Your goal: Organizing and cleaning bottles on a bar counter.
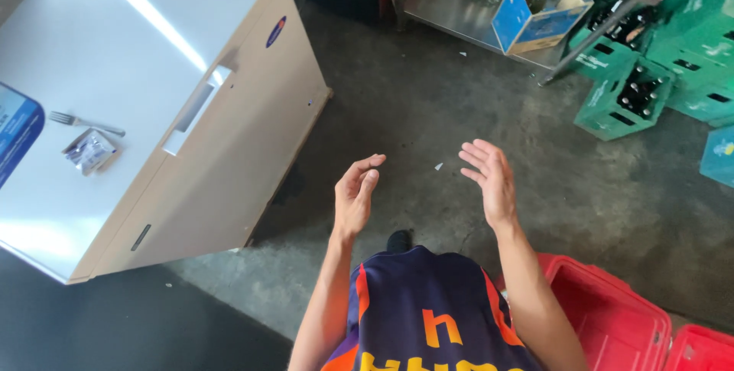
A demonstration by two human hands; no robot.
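Left hand (355, 197) and right hand (489, 180) held up, fingers wide, nothing held. Grey concrete floor (428, 111) seen past fingertips. Red plastic crate (612, 317) nearest, below right wrist. Hands best kept apart, palms facing.

Bare grey concrete floor (428, 103), stained and dotted with small white scraps. At left, a white chest freezer (229, 157) with a recessed lid handle; a bright streak of light runs across its lid. On the lid lie a fork (84, 122), a crumpled foil packet (89, 149) just beside it, and a blue sheet (15, 138) at the edge. At top, a metal shelf (451, 12) carries a blue cardboard box (535, 16) holding bottles. At upper right, green bottle crates (634, 88) stand stacked beside the shelf leg. At lower right, red plastic crates (619, 317) sit on the floor.
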